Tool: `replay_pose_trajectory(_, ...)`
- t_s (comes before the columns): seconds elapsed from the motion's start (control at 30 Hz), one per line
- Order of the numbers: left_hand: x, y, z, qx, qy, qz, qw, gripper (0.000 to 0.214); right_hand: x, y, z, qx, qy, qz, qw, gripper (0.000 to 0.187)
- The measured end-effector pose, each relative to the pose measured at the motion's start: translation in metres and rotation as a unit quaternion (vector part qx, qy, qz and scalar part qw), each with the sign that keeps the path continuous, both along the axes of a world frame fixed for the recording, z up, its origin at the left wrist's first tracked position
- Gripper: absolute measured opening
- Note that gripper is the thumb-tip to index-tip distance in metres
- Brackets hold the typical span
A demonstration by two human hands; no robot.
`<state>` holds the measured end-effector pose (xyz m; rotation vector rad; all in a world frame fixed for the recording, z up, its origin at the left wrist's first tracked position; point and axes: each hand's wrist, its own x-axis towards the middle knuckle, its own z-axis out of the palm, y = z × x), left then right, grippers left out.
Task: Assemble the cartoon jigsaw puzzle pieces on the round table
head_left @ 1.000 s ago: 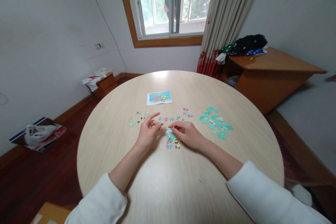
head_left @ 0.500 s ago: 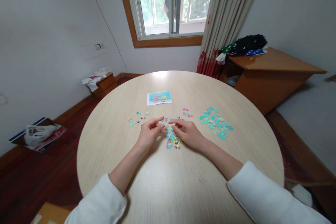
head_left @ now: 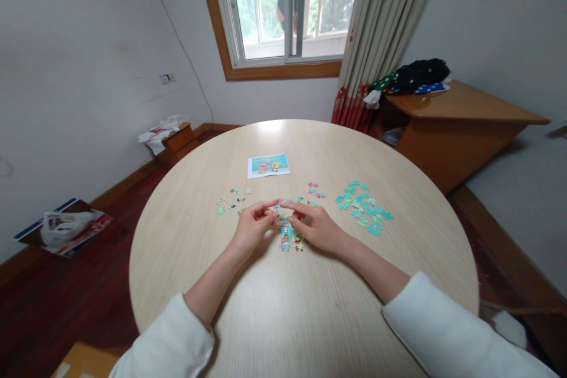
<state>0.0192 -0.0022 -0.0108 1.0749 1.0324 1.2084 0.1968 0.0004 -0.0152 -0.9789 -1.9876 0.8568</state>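
Observation:
My left hand [head_left: 256, 223] is closed, its index finger and thumb around a small jigsaw puzzle piece [head_left: 277, 208] held just above the table. My right hand [head_left: 316, 225] has curled fingers, with its index fingertip meeting the same piece from the right. Directly below the fingertips lies a joined section of puzzle [head_left: 286, 237] showing a pale blue figure and a yellow figure. The right fingers partly hide its upper right side. More pieces [head_left: 301, 200] lie just behind the hands, partly covered by them.
Loose pieces are spread at the left [head_left: 233, 207], a few pink ones [head_left: 315, 191] lie right of centre, and a turquoise pile [head_left: 362, 207] is farther right. A printed picture card [head_left: 269, 166] lies at the back of the round table [head_left: 283, 319].
My right hand has shifted slightly left, and its index fingertip now meets the left fingertips at the piece. My left hand has barely moved. The loose pieces have stayed put.

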Motion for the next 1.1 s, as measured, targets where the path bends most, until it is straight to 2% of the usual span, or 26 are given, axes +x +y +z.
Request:
replay_pose_trajectory(0.2, 0.0013, -0.0009, 0.0026, -0.002, 0.001, 0.002, 1.000, 0.039, 0.0002, -0.0003, 0.0002, -0.005, -0.004, -0.002, 1.000, 0.040)
replay_pose_trajectory(0.8, 0.0010, -0.0016, -0.0038, 0.014, 0.020, -0.020, 0.999, 0.038, -0.0002, 0.0011, -0.0020, -0.010, 0.006, 0.000, 1.000, 0.035)
replay_pose_trajectory(1.1, 0.0030, -0.0038, 0.0025, 0.013, 0.019, -0.012, 1.000, 0.038, -0.0005, 0.0005, 0.0003, -0.011, 0.006, 0.001, 1.000, 0.035)
